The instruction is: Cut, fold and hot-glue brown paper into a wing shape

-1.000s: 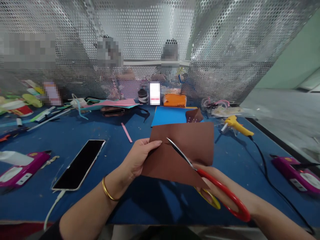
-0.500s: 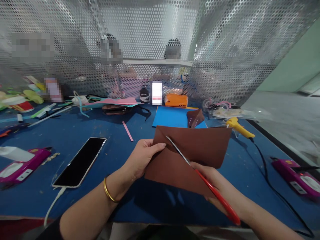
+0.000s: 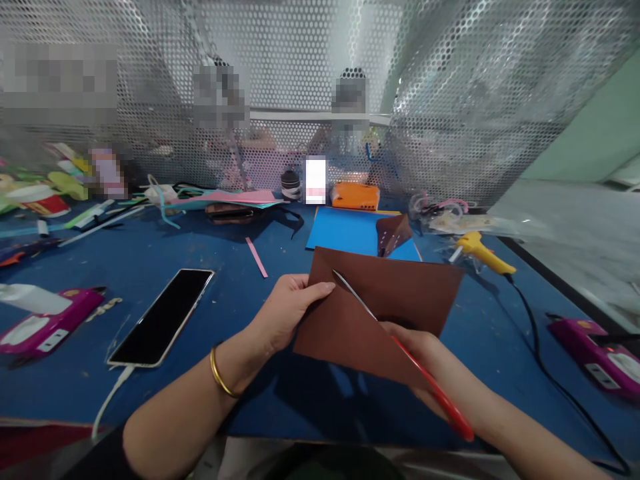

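A brown sheet of paper (image 3: 345, 343) is held up over the blue table, cut along a slanting line. My left hand (image 3: 283, 313) pinches its left side, thumb on top and the other fingers behind. In my right hand (image 3: 423, 353) are red-handled scissors (image 3: 435, 387), whose blade lies across the sheet with the tip pointing up and left, near my left thumb. My right fingers are partly hidden behind the paper and the handle. Beyond the sheet lie a flat blue sheet (image 3: 340, 230) and a folded brown paper piece (image 3: 395, 233).
On the left a charging phone (image 3: 163, 317) lies beside a magenta power strip (image 3: 60, 320). A yellow glue gun (image 3: 485, 253) and another magenta power strip (image 3: 595, 353) are at the right. An orange pack (image 3: 355, 196) stands before the perforated metal screen (image 3: 310, 60).
The scissors' red handle has shifted slightly up and left, and the blade shows a little narrower against the paper. Both hands keep their hold. The whole view has shifted slightly.
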### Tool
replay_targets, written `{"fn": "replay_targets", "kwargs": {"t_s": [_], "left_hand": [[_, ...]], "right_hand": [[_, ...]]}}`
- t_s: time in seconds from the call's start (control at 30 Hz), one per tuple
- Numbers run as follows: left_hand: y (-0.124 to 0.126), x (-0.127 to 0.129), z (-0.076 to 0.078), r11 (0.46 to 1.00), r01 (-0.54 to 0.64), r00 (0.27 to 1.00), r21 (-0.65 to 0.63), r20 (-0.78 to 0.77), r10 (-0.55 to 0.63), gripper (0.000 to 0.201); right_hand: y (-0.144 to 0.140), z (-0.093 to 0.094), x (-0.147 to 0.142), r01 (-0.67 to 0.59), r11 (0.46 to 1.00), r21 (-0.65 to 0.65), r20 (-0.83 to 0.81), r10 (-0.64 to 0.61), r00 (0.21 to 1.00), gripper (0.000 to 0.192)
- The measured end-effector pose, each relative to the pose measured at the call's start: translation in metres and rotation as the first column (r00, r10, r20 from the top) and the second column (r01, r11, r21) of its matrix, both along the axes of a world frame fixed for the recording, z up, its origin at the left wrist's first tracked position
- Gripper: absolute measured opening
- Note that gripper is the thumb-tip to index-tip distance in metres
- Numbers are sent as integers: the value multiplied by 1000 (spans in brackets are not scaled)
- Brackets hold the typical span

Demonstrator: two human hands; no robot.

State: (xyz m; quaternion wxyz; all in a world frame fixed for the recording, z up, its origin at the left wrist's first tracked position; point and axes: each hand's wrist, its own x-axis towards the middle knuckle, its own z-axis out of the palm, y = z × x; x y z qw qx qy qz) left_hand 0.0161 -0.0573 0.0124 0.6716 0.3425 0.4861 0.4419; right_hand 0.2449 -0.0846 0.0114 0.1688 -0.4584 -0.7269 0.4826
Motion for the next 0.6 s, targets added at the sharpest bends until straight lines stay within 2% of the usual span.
{"fn": "replay_targets", "kwargs": {"t_s": [0.23, 0.43, 0.6], "left_hand": [[2, 0, 2, 1000, 22, 999, -10, 35, -21, 27], [4, -2, 5, 991, -103, 993, 89, -55, 109, 21], [2, -1, 7, 989, -115, 993, 91, -31, 118, 19]], "right_hand": [[-2, -1, 0, 24, 999, 45, -35, -22, 999, 34], [-3, 0, 4, -28, 999, 29, -23, 29, 999, 35], [-4, 0, 2, -24, 1000, 18, -65, 25, 998, 35]]}}
